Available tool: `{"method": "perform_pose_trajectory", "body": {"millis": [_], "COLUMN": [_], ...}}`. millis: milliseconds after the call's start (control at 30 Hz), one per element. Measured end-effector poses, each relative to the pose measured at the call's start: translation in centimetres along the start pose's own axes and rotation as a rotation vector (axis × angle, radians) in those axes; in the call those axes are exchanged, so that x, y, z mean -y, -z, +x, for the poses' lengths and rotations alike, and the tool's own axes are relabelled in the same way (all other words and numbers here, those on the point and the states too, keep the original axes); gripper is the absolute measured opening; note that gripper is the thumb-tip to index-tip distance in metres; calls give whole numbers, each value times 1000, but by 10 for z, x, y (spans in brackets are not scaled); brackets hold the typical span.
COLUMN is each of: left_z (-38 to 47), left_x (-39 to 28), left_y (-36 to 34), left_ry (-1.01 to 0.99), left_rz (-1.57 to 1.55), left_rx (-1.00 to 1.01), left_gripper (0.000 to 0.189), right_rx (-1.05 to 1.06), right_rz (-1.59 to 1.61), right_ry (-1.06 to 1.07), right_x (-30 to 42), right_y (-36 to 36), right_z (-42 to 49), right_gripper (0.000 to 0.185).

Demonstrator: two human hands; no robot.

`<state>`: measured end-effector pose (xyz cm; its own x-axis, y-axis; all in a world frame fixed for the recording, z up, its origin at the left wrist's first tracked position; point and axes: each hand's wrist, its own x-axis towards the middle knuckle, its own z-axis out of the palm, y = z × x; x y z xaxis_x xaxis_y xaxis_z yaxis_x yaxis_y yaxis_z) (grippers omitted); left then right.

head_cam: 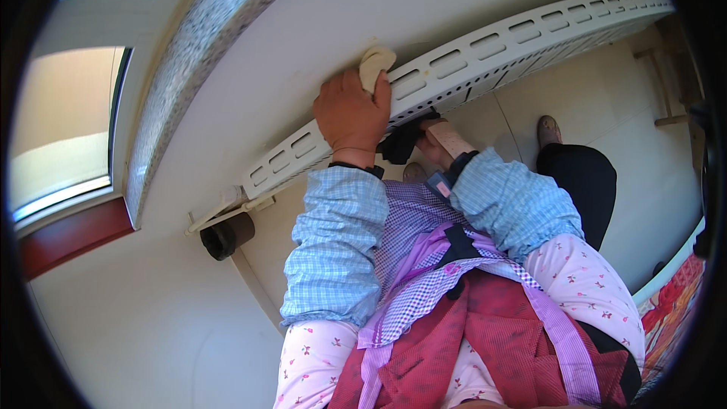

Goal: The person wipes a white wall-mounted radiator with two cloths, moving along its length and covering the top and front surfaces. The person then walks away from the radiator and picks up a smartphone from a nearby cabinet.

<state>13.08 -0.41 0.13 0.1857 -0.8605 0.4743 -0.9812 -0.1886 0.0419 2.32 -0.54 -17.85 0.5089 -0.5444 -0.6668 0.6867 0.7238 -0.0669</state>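
My left hand (351, 111) grips a cream cloth (376, 67) at the wall side of a white panel radiator (483, 48). The cloth bunches up between thumb and fingers, close against the wall above the slotted top grille. Below the radiator's front edge, my right hand (437, 142) holds a black cloth (404, 139) near the perforated front. Its fingertips are partly hidden by the cloth and the radiator. A beige dotted patch lies on the back of that hand and wrist.
Pipes (218, 217) run from the radiator's left end, above a dark lined bin (228, 236). A granite windowsill (193, 62) curves along the left. At right are a wooden stool-like frame (659, 85) and patterned red fabric (676, 295). Tiled floor (636, 176) lies below.
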Motion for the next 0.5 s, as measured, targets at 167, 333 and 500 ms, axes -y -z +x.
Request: {"method": "perform_pose_trajectory", "body": {"millis": [167,333,500], "left_z": [-3,-4,-7], "left_x": [2,4,11], "left_y": [-2,-3,6], "left_ry": [2,33,58], "left_rz": [-31,-23,-144], "left_rx": [-44,-36,64], "left_gripper": [40,42,43], "right_rx": [453,622,39], "right_rz": [-1146,-1503,-861], "right_ry": [481,729,299], "right_x": [13,46,71], "right_y": [-10,-10,-28], "right_z": [-47,-78,-118], "right_gripper": [23,19,20]}}
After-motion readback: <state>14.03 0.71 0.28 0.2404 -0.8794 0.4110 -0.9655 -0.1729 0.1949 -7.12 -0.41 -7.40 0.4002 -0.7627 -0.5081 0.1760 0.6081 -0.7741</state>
